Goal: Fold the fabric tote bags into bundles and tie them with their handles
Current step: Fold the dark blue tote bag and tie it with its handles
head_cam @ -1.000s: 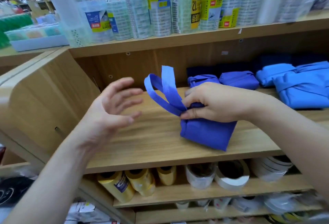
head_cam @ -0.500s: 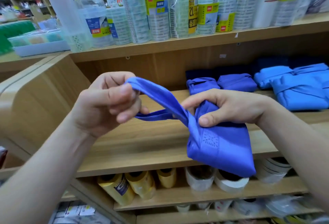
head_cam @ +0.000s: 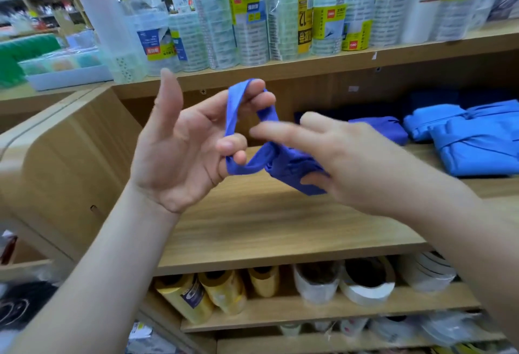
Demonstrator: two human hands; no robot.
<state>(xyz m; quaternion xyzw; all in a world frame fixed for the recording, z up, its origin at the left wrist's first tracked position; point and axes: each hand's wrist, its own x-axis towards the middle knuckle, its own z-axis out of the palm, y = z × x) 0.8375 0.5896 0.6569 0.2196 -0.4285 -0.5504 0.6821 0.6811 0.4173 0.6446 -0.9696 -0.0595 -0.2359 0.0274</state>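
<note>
1. Right now the left hand point(head_cam: 179, 154) is raised palm toward the camera, thumb pointing up, with the purple-blue handle point(head_cam: 232, 113) looped round its fingers.
2. Two upper fingers hook the top of that loop and a lower finger curls round its bottom, so the strap is stretched open between them.
3. From the loop the handle runs right into the folded tote bag point(head_cam: 289, 166), a small purple-blue bundle held in the air above the wooden shelf point(head_cam: 266, 230), over its middle and nearer the back edge than the front.
4. Motion blurs the right hand point(head_cam: 365, 162); it grasps the bundle with the thumb underneath and the fingers laid over the top, the forefinger reaching toward the loop.
5. Along the back edge of the shelf, toward its right end, lie tied bundles: a purple one point(head_cam: 379, 130) and, touching each other further right, light blue ones point(head_cam: 477, 145).
6. Packs of clear tape point(head_cam: 247, 25) stand in a row on the shelf above.
7. Yellow rolls point(head_cam: 213, 294) and white tape rolls point(head_cam: 365, 286) sit on the shelf below.
</note>
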